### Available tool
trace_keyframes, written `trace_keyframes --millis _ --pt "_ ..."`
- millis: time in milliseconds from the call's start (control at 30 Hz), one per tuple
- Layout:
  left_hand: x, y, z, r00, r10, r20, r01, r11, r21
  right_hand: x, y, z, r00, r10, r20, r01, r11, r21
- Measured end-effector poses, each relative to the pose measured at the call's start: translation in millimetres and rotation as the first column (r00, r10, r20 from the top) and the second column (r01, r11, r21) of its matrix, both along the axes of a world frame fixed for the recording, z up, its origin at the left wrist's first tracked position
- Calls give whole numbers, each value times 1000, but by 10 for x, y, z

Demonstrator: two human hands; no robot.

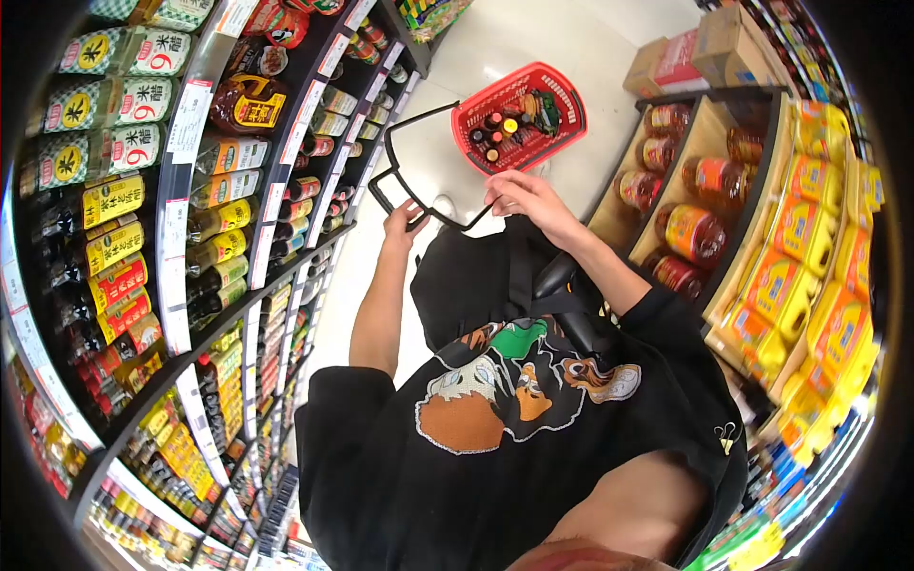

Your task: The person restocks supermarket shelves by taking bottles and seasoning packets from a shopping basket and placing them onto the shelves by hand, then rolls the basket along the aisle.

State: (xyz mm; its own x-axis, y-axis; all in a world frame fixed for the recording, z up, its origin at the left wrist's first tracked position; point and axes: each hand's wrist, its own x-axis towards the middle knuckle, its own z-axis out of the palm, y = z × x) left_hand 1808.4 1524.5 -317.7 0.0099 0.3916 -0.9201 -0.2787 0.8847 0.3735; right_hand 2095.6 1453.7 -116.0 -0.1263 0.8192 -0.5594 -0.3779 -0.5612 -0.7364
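A red plastic shopping basket stands on the floor ahead of me, with several dark bottles and a few packaged goods inside. A thin black basket handle stretches from its left side back toward my body in an angular, bent frame. My left hand is closed around the handle's near left part. On its near right end, the bent fingers of my right hand pinch the bar; the fingertips are partly hidden. A black bag hangs at my front, just below the hands.
Shelves at left hold rows of vinegar bottles and sauces above price strips. At right, a wooden display carries large bottles, beside yellow oil jugs. Cardboard boxes sit at its far end. Pale floor runs between.
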Motion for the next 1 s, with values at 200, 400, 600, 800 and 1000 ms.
trace_keyframes --millis 200,400,600,800,1000 --pt "493 44 252 982 -20 -190 37 996 83 773 368 23 977 207 46 -211 972 99" --pt "874 10 406 927 -8 -375 63 989 135 1125 508 44 956 294 -22 -291 954 76" --pt "793 78 366 936 -30 -350 82 988 133 1085 660 39 946 323 -34 -321 945 67" --pt "430 79 256 966 22 -259 0 996 86 1074 799 204 970 239 53 -244 960 137" --pt "305 154 194 974 95 -205 -80 994 78 973 940 303 959 264 107 -276 954 118"
